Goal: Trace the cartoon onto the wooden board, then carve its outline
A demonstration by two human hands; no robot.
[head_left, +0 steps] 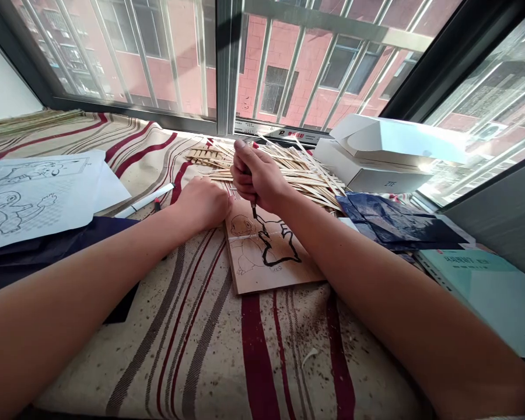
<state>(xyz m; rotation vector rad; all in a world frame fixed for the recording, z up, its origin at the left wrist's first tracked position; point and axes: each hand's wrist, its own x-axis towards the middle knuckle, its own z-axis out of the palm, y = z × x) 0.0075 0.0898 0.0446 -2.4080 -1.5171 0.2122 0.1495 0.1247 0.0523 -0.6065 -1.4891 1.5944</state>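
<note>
**Q. Where does the piece lie, and what do the hands do?**
A. Thin wooden board [266, 262], on a striped cloth [201, 356], bearing a cartoon figure with a thick black outline. Right hand [258, 178], above the board: fingers [240, 175] curled tightly around a slim black-tipped tool [254, 211], its tip at the black line. Left hand [203, 204], at the board's upper left corner: fingers [221, 204] together and curved downward, holding nothing visible.

**Q. What could go wrong at the tip?**
A. A slip of the tip could put a stray mark across the figure. Likely cause: the board shifting on the soft cloth, as it appears steadied only at one corner.

**Q. And if the line is wet?**
A. Whether it is wet cannot be told. If so, the right hand or wrist dropping onto it could smear it.

**Q. Any risk from nearby things?**
A. Bundle of thin wooden strips [289, 175], just beyond the board: the right knuckles, working close by, could knock strips onto the figure. Wood shavings [310, 356], scattered below the board: any caught beneath it could make it rock.
</note>
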